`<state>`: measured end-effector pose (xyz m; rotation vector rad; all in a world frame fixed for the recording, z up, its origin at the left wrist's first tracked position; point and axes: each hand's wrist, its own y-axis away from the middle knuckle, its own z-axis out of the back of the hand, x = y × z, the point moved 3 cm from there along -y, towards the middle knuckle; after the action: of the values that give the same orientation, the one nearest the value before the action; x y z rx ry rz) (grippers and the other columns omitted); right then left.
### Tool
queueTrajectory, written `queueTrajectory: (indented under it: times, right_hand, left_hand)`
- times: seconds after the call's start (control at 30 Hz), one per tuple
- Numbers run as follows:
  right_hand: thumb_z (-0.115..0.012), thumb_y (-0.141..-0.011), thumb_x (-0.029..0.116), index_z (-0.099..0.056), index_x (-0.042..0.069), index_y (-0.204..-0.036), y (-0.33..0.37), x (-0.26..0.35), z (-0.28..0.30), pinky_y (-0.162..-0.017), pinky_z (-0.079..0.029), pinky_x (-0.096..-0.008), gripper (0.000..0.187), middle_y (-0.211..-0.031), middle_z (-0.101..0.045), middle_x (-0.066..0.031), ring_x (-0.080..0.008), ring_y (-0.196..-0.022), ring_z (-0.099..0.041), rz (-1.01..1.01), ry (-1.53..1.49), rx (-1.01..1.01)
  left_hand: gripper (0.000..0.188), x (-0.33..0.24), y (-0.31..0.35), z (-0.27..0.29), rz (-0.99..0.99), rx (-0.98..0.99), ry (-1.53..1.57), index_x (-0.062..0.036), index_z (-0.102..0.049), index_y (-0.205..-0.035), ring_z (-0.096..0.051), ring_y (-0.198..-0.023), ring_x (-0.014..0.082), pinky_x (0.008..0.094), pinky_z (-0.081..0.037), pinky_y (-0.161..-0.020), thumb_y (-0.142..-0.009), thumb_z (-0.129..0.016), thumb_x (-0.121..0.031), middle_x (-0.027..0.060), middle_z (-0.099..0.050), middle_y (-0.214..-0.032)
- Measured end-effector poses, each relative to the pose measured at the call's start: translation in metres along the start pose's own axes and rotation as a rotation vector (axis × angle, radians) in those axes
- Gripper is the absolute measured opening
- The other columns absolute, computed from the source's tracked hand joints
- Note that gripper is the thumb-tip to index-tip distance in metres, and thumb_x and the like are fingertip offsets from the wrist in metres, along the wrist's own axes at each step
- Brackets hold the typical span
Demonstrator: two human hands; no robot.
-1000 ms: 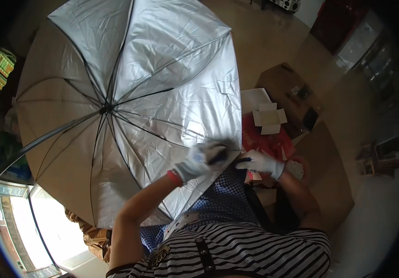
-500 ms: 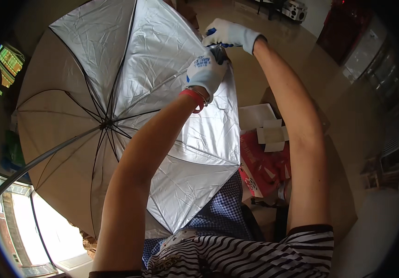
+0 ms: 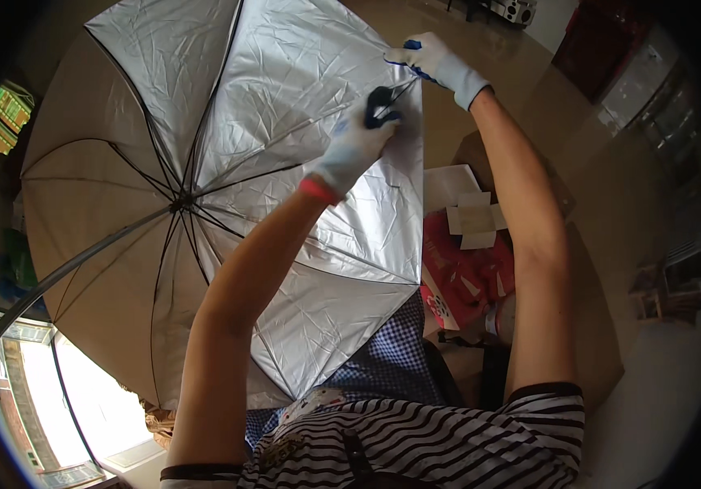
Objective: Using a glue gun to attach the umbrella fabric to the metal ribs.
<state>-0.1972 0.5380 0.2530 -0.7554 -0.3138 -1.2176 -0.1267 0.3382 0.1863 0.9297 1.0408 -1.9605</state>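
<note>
An opened umbrella [image 3: 285, 90] with a silver inner lining lies spread in front of me, its thin dark ribs meeting at a hub on the left. Its grey shaft [image 3: 98, 248] runs down to the lower left. My right hand [image 3: 436, 63], in a white glove with blue-coated fingers, pinches the canopy's edge at the upper right, by a rib end. Just below and left of it, my left hand [image 3: 358, 143], gloved alike, is over the lining beside that rib. Its thumb and forefinger curve apart with a gap between them. Motion blurs this hand a little.
To the right, below my right forearm, are an opened small white box [image 3: 476, 222] and a red printed package [image 3: 464, 273]. Blue checked cloth [image 3: 391, 350] covers my lap. A bright opening [image 3: 98, 399] shows at the lower left. A dark red cabinet-like object [image 3: 599, 49] stands far right.
My right hand has moved a little to the right along with the canopy edge. My left hand has come away from the edge, and its fingers have opened.
</note>
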Motion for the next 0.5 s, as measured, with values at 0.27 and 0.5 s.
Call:
queueTrajectory:
  times: [0.27,0.5]
  right_hand:
    - [-0.068,-0.083,0.048,-0.067,0.001,-0.100,0.042,0.036,0.012,-0.077,-0.049,-0.0334,0.050,-0.088,-0.066,-0.0124,-0.0257,-0.085,-0.063,0.356,0.397,-0.578]
    - [-0.065,-0.082,0.050,-0.043,0.012,-0.140,0.059,0.133,-0.181,-0.103,-0.037,-0.0522,0.073,-0.146,-0.041,-0.0128,-0.0262,-0.136,-0.036,0.709,1.123,0.186]
  left_hand:
    - [0.055,0.090,0.246,0.138,0.157,-0.423,-0.301,-0.0089,-0.047,-0.136,-0.062,-0.087,0.0169,0.0281,-0.050,-0.074,-0.086,-0.067,-0.007,0.0090,-0.059,-0.108]
    - [0.091,0.111,0.350,0.150,0.912,-0.328,-0.781,-0.0014,-0.037,-0.138,-0.058,-0.105,0.0426,0.0471,-0.050,-0.085,-0.069,-0.079,-0.043,0.0231,-0.050,-0.123]
